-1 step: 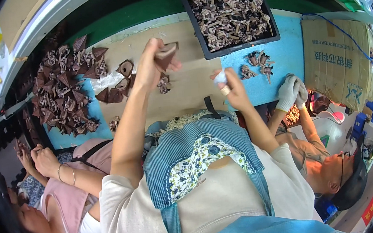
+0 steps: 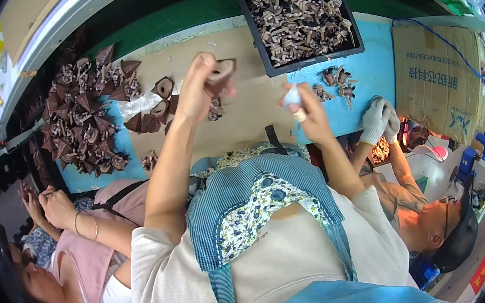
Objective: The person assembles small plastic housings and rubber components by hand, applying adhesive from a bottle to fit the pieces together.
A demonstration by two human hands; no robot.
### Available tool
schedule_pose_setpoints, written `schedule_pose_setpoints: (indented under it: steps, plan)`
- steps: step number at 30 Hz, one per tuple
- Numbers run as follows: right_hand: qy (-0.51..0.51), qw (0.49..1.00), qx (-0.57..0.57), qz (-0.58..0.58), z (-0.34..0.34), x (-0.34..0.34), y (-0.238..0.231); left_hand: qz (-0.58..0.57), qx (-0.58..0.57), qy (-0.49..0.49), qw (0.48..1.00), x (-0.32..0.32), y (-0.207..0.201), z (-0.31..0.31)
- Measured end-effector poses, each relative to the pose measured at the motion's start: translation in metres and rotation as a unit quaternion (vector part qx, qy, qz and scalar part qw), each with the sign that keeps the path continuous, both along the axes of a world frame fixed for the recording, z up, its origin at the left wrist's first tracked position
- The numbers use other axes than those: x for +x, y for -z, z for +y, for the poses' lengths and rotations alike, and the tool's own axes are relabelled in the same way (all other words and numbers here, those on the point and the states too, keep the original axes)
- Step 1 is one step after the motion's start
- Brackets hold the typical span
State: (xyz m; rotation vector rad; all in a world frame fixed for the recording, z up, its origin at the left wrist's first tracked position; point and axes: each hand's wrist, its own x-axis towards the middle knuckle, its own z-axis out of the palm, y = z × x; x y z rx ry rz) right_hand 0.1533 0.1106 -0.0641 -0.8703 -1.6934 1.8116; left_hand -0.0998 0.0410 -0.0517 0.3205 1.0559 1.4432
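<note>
My left hand is raised over the tan board, its fingers closed around a brown, hollow, pointed piece with a pale inside. To the right, my right hand grips a small whitish squeeze bottle; a tan band circles one finger. The bottle and the brown piece are apart. Left of my left hand lie several loose brown hollow pieces. A small brown-and-pale figure sits on the board, partly hidden by that hand. Several small figures rest on the blue surface beyond my right hand.
A large heap of brown pointed parts covers the left side. At the back, a black tray is full of small figures. A cardboard box stands at right, near a co-worker's gloved hands. Another person's hands are at left.
The brown piece in my left hand has turned so more of its pale hollow shows. My right hand has shifted slightly right, with the bottle at a different tilt.
</note>
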Motion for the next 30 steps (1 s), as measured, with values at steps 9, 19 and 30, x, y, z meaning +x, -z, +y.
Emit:
schedule_pose_setpoints:
  steps: [9,19,30]
  plan:
    - [-0.073,0.917,0.391,-0.025,0.039,-0.017,-0.152,0.195,0.146,0.064,0.968,0.052,-0.082,-0.029]
    - [-0.105,0.822,0.558,-0.033,0.020,-0.024,-0.183,0.198,0.174,0.059,0.963,0.068,-0.101,-0.028]
    - [-0.100,0.826,0.553,-0.048,0.019,-0.019,-0.182,0.195,0.153,0.065,0.967,0.068,-0.104,-0.029]
